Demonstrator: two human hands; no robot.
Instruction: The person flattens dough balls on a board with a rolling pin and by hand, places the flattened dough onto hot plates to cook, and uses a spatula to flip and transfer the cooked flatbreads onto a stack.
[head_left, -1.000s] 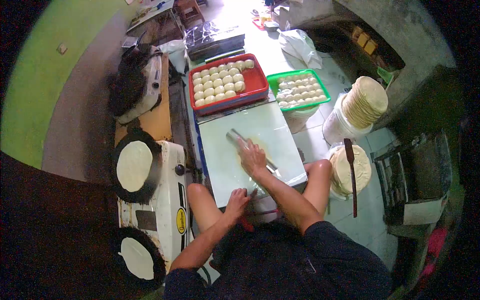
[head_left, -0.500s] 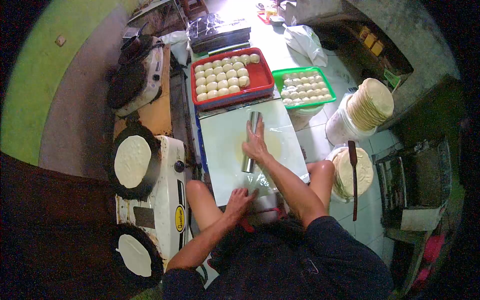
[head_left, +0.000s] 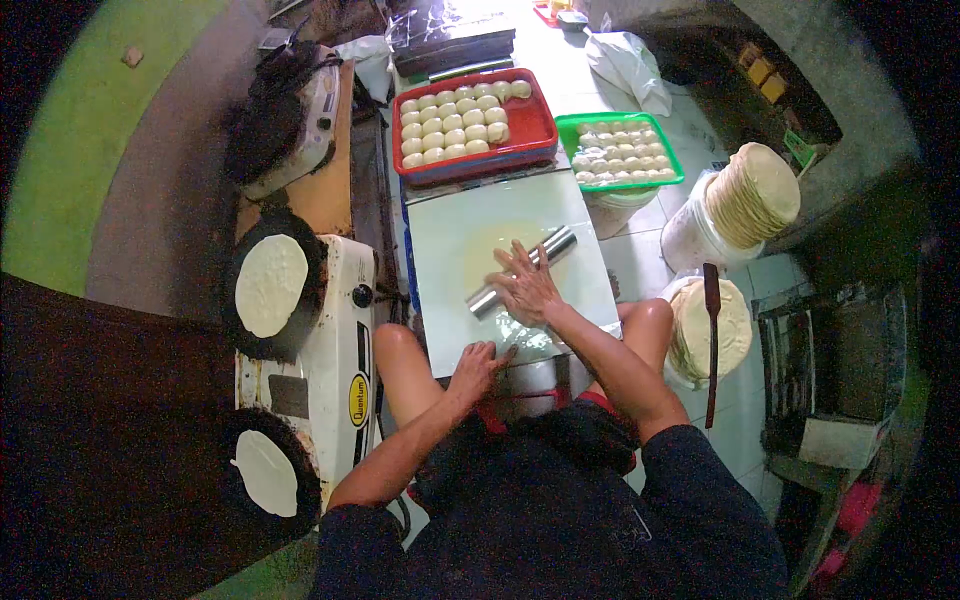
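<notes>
My right hand lies over the middle of a metal rolling pin, holding it with fingers spread across its top. The pin lies slantwise over a thin, pale sheet of dough on the white board. Part of the dough is hidden by the hand and pin. My left hand rests open at the board's near edge, fingers forward and thumb out to the right. Behind the board stands a red tray with rows of dough balls.
A green tray of dough balls stands behind right. To the right are stacks of flatbreads and a dark spatula. Left, a stove carries two dark pans with flat dough rounds.
The rolling pin has turned from nearly upright in view to a slant, its far end now to the right. My right hand's fingers have spread. The camera view has shifted slightly.
</notes>
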